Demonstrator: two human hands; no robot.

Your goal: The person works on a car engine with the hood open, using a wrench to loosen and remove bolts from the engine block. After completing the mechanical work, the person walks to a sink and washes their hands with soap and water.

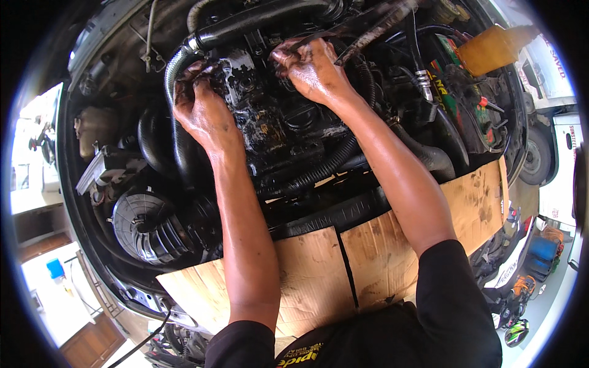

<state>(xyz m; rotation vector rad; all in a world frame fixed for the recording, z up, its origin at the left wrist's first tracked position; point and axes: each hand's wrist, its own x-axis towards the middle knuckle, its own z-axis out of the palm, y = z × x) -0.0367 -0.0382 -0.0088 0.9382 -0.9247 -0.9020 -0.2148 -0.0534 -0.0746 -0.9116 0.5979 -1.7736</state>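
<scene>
1. Nearest to me: black sleeves at the lower edge, both my forearms running up and away into an open engine bay.
2. Under the forearms lies a sheet of brown cardboard (pixel 319 270), stained, draped over the front edge of the bay; it is split by a dark seam near the middle.
3. Lower left of the bay: a round ribbed black air intake bellows (pixel 153 230), well apart from either hand.
4. Left hand (pixel 199 107): fingers curled down and closed against the left edge of the oily engine top (pixel 270 116). I cannot tell whether it grips a part or only presses on it; the fingertips are hidden.
5. Right hand (pixel 313 70): fingers bent and closed on the upper right edge of the same engine top, beside a thin metal rod (pixel 368 30) that slants up to the right. Contact with the rod is unclear.
6. The engine top sits between the two hands, centre of the bay, black with grease, with a round cap just right of centre.
7. A thick corrugated black hose (pixel 175 73) curves around the left hand; another runs below the engine top.
8. Farther right: a battery (pixel 472 104) with a coloured label.
9. Farthest, upper right: an amber translucent container (pixel 494 49).
</scene>
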